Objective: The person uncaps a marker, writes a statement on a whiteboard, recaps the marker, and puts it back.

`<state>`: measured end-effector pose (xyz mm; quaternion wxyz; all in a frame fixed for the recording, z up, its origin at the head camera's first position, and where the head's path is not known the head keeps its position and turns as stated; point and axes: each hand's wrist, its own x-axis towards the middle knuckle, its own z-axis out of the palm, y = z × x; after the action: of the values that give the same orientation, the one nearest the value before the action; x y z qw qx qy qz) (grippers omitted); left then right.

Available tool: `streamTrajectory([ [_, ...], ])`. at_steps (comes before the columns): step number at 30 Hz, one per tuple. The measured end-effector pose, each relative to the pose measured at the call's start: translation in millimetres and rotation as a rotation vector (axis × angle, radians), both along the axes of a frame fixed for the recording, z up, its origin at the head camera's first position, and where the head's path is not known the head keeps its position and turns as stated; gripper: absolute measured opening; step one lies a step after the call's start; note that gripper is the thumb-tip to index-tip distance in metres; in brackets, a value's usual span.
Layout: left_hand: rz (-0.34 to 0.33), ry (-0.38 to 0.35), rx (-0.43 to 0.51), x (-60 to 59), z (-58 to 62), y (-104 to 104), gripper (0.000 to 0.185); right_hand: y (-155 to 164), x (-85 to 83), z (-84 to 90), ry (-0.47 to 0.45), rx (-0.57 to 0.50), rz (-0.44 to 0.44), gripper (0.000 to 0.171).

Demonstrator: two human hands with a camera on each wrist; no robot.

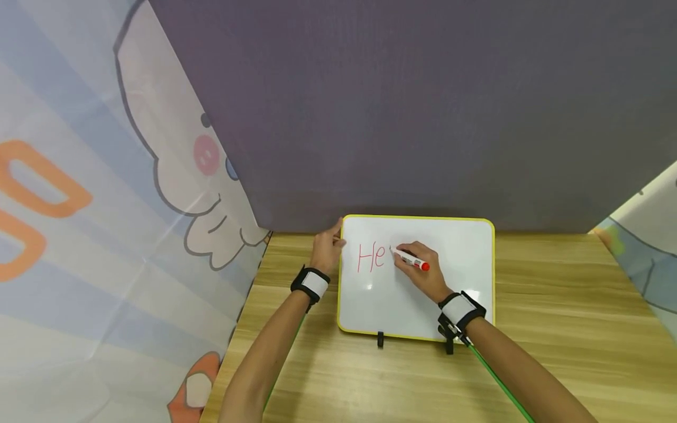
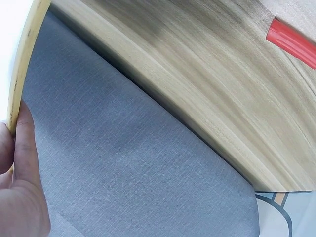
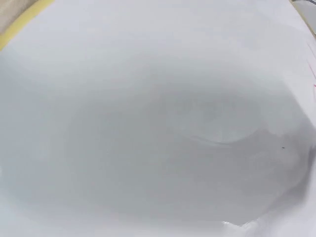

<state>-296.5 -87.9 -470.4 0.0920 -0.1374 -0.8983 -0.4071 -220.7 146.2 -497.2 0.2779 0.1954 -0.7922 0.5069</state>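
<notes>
A whiteboard (image 1: 418,305) with a yellow frame bears the red letters "He" (image 1: 372,256) on its upper left. My right hand (image 1: 431,279) pinches a white marker (image 1: 409,258) with a red end, its tip at the board just right of the "e". At the board's left edge my left hand (image 1: 326,252) grips the frame; the left wrist view shows its fingers (image 2: 25,148) against the yellow edge (image 2: 22,69). The right wrist view holds mostly the white board surface (image 3: 138,123), with parts of red strokes at its right margin; the hand and marker are not seen there.
Two black feet (image 1: 380,339) show under the board's lower edge on the wooden table (image 1: 550,305). A grey panel (image 1: 423,117) stands behind. In the left wrist view a red ribbed cap (image 2: 291,42) lies on the wood. A printed cartoon sheet (image 1: 69,305) covers the left side.
</notes>
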Motion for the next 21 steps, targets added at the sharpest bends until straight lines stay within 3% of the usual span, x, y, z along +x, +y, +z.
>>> streamTrajectory([
  [5, 0.008, -0.020, -0.006, 1.0, 2.5, 1, 0.057, 2, 13.0, -11.8, -0.026, 0.080, 0.068, 0.015],
  [9, 0.014, -0.033, -0.016, 2.4, 3.2, 1, 0.058, 3, 15.8, -13.4, -0.008, 0.072, 0.034, 0.015],
  [15, 0.007, -0.046, -0.019, 1.5, -2.4, -1, 0.058, 6, 4.8, -0.7, 0.042, 0.019, -0.055, 0.016],
  [21, -0.007, -0.035, -0.008, 1.6, -3.3, 1, 0.058, 3, 14.2, 29.0, 0.060, 0.060, -0.049, 0.018],
])
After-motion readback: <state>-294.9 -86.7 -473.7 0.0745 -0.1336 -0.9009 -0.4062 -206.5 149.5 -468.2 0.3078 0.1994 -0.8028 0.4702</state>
